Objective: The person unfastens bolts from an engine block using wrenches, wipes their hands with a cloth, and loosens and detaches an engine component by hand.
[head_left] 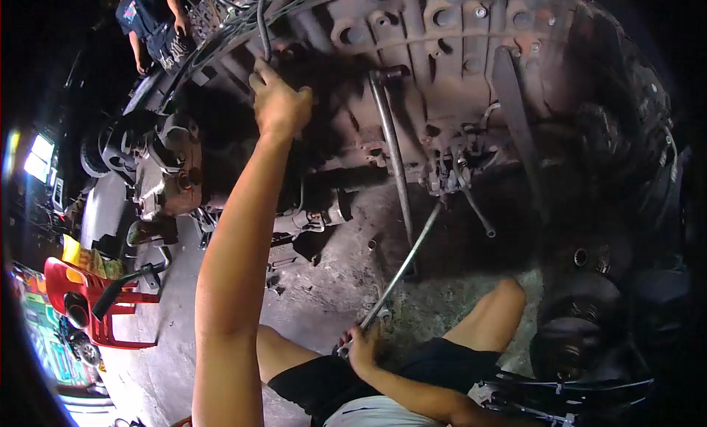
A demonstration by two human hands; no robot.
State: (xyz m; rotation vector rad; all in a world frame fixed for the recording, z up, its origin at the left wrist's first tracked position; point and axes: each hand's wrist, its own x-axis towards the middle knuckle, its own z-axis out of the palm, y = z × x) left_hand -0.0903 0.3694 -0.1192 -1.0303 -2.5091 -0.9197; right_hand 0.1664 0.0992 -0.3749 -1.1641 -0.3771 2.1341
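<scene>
My right hand (pixel 361 351) is closed around the lower end of a long metal bar (pixel 403 269), low in front of my legs. The bar slants up to the right, and its far end meets a greasy cluster of metal fittings (pixel 445 175) under the vehicle. A short lever (pixel 480 215) hangs beside that cluster. Raised far forward, my left hand (pixel 281 103) is at the dark underbody, by the lower end of a thin hose or rod (pixel 263 22). Its fingers are curled, and what they grip is hidden.
A rusty underbody (pixel 464 51) spans the top, with a steel rod (pixel 392 143) leaning down from it. At left are a large axle-like part (pixel 168 162) and a red plastic chair (pixel 62 283) bearing parts. Another person (pixel 151 22) stands at upper left.
</scene>
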